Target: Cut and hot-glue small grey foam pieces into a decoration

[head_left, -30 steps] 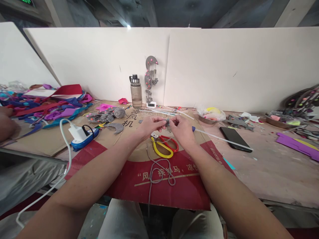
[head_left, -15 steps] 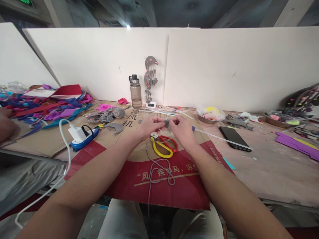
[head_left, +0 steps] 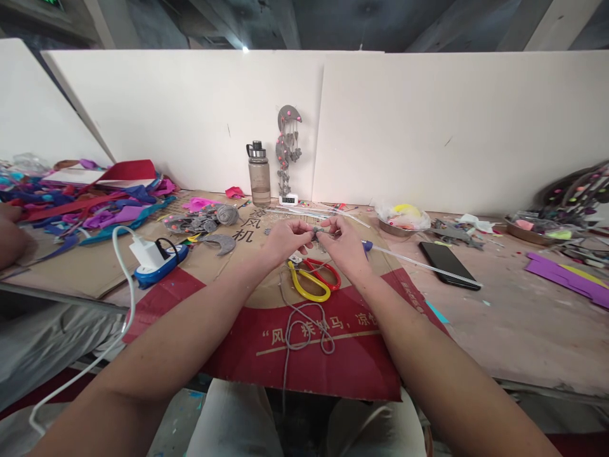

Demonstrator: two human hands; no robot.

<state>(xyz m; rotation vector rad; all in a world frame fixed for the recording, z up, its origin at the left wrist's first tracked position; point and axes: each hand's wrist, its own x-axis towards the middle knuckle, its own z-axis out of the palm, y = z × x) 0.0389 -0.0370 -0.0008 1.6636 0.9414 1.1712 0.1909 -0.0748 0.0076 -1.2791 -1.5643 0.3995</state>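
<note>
Grey piece — fingers hide most.

Left hand and right hand are both bare. Back from the grip toward the body, the left arm and right arm are bare too, tapering to slim wrists. Below the grip sit pale trousers, creased on the right leg, perhaps light grey or beige in the shadow.

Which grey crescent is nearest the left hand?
The plain grey crescent on the cardboard, left of the left hand; the upright crescents by the white panel carry pink dots.
</note>
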